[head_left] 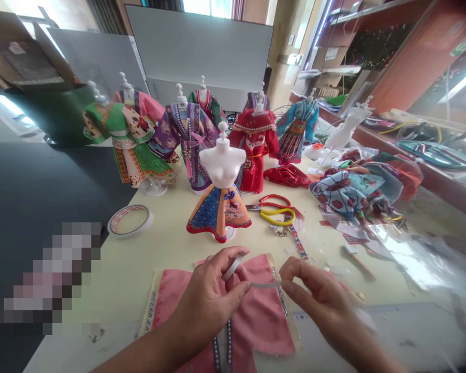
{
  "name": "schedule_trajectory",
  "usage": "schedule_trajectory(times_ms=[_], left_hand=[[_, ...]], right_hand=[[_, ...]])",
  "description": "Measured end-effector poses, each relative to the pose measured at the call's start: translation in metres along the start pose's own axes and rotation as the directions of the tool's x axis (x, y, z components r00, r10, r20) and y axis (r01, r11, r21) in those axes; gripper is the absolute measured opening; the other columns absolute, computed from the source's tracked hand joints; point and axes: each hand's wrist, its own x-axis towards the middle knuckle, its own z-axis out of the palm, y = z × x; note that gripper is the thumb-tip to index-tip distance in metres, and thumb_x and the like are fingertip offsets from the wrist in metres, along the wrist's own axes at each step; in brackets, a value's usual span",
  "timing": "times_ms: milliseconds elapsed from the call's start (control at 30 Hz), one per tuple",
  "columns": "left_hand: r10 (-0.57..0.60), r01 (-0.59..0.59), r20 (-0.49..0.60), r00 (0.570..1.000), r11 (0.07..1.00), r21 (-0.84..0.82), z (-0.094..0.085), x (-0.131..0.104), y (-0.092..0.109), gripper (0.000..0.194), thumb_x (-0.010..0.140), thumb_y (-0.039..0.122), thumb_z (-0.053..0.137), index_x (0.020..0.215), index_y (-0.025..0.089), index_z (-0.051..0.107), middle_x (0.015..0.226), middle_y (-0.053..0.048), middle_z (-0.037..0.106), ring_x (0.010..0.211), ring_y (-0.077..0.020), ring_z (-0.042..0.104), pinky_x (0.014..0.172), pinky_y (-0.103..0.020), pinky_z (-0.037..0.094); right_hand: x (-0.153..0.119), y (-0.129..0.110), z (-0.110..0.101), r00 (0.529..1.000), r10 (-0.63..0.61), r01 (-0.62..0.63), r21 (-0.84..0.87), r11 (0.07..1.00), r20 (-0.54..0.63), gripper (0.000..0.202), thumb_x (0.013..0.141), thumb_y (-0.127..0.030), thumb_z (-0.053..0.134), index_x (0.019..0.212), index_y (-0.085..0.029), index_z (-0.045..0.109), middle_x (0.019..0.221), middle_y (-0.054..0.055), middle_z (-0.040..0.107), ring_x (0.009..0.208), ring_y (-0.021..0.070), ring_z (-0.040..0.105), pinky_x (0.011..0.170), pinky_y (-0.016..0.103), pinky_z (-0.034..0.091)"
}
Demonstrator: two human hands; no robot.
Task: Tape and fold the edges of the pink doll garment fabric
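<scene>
My left hand (217, 290) is closed around a narrow white tape (235, 267), part of which curves between its fingers; whether this part is a small roll I cannot tell. A thin length of it runs taut to my right hand (314, 290), whose thumb and forefinger pinch the end. Beneath both hands lie pink fabric pieces (264, 321) with pale edging and glittery trim. Two beaded dark strips run down the pink cloth near my left wrist. Just beyond stands a white mini dress form (222, 160) wearing a blue and orange skirt (219, 212).
Red-and-yellow-handled scissors (275, 211) lie right of the skirt. A wide tape roll (130, 221) rests at left. Several dressed mini forms, one in a red dress (254, 140), stand behind. Fabric scraps (349, 191) pile up at right, and a clear ruler (373, 311) lies near my right hand.
</scene>
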Motion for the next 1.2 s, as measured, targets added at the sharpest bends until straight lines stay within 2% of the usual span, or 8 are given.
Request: schedule_trajectory(times_ms=[100, 167, 233, 333, 467, 633, 967, 1200], left_hand=[[0.017, -0.012, -0.042, 0.999, 0.994, 0.106, 0.005, 0.007, -0.001, 0.042, 0.079, 0.020, 0.058, 0.120, 0.025, 0.055, 0.085, -0.001, 0.064, 0.078, -0.0154, 0.063, 0.079, -0.033, 0.053], [0.072, -0.053, -0.083, 0.994, 0.974, 0.219, 0.011, 0.013, -0.001, 0.043, 0.078, 0.016, 0.058, 0.120, 0.024, 0.055, 0.080, -0.001, 0.061, 0.073, -0.0151, 0.062, 0.075, -0.032, 0.054], [0.191, -0.137, -0.117, 0.975, 0.921, 0.364, 0.019, 0.020, -0.003, 0.043, 0.077, 0.011, 0.058, 0.119, 0.021, 0.055, 0.075, 0.000, 0.061, 0.071, -0.0159, 0.061, 0.071, -0.031, 0.053], [0.351, -0.259, -0.090, 0.932, 0.820, 0.511, 0.030, 0.027, -0.009, 0.041, 0.078, 0.007, 0.053, 0.118, 0.018, 0.053, 0.075, -0.001, 0.062, 0.073, -0.0177, 0.060, 0.074, -0.034, 0.051], [0.416, -0.340, -0.023, 0.909, 0.774, 0.534, 0.040, 0.034, -0.018, 0.040, 0.081, 0.003, 0.046, 0.119, 0.016, 0.051, 0.080, -0.002, 0.065, 0.077, -0.0188, 0.061, 0.082, -0.039, 0.046], [0.461, -0.389, 0.015, 0.887, 0.732, 0.560, 0.041, 0.040, -0.024, 0.039, 0.085, 0.003, 0.043, 0.122, 0.015, 0.047, 0.085, -0.004, 0.066, 0.084, -0.0215, 0.062, 0.086, -0.044, 0.041], [0.510, -0.419, 0.023, 0.860, 0.681, 0.600, 0.040, 0.043, -0.035, 0.039, 0.089, 0.004, 0.042, 0.126, 0.017, 0.040, 0.093, -0.005, 0.066, 0.084, -0.0206, 0.062, 0.088, -0.043, 0.038], [0.541, -0.462, 0.064, 0.839, 0.643, 0.611, 0.041, 0.039, -0.042, 0.048, 0.086, -0.003, 0.042, 0.130, 0.015, 0.040, 0.091, -0.003, 0.065, 0.082, -0.0192, 0.060, 0.092, -0.043, 0.035]], right_hand=[[0.014, 0.003, -0.003, 0.999, -0.014, 0.008, -0.168, 0.986, -0.036, 0.021, 0.092, -0.031, 0.046, 0.074, -0.021, 0.049, 0.072, -0.001, 0.053, 0.069, 0.0141, 0.050, 0.062, 0.026, 0.041], [0.025, 0.009, -0.003, 0.998, -0.019, -0.002, -0.323, 0.946, -0.061, 0.020, 0.091, -0.027, 0.044, 0.073, -0.021, 0.050, 0.072, 0.000, 0.055, 0.069, 0.0146, 0.052, 0.061, 0.026, 0.042], [0.034, 0.018, -0.002, 0.996, -0.019, -0.021, -0.432, 0.902, -0.088, 0.018, 0.088, -0.023, 0.044, 0.072, -0.020, 0.050, 0.071, 0.000, 0.056, 0.067, 0.0150, 0.052, 0.059, 0.026, 0.040], [0.041, 0.030, 0.000, 0.993, -0.014, -0.050, -0.511, 0.858, -0.120, 0.015, 0.084, -0.018, 0.045, 0.070, -0.020, 0.051, 0.069, 0.001, 0.055, 0.062, 0.0148, 0.049, 0.057, 0.027, 0.037], [0.044, 0.039, 0.000, 0.992, -0.017, -0.061, -0.587, 0.807, -0.126, 0.015, 0.082, -0.016, 0.046, 0.069, -0.019, 0.053, 0.069, 0.001, 0.055, 0.064, 0.0157, 0.049, 0.059, 0.028, 0.036], [0.046, 0.042, -0.002, 0.993, -0.036, -0.047, -0.637, 0.769, -0.116, 0.017, 0.083, -0.014, 0.046, 0.069, -0.019, 0.052, 0.074, 0.003, 0.056, 0.071, 0.0178, 0.051, 0.068, 0.031, 0.038], [0.046, 0.050, 0.002, 0.990, -0.087, -0.015, -0.691, 0.723, -0.113, 0.016, 0.086, -0.017, 0.047, 0.072, -0.020, 0.054, 0.081, 0.004, 0.057, 0.077, 0.0200, 0.052, 0.074, 0.035, 0.039], [0.042, 0.052, 0.000, 0.987, -0.133, 0.030, -0.706, 0.708, -0.092, 0.018, 0.089, -0.019, 0.047, 0.073, -0.021, 0.054, 0.079, 0.004, 0.055, 0.075, 0.0204, 0.051, 0.073, 0.036, 0.038]])
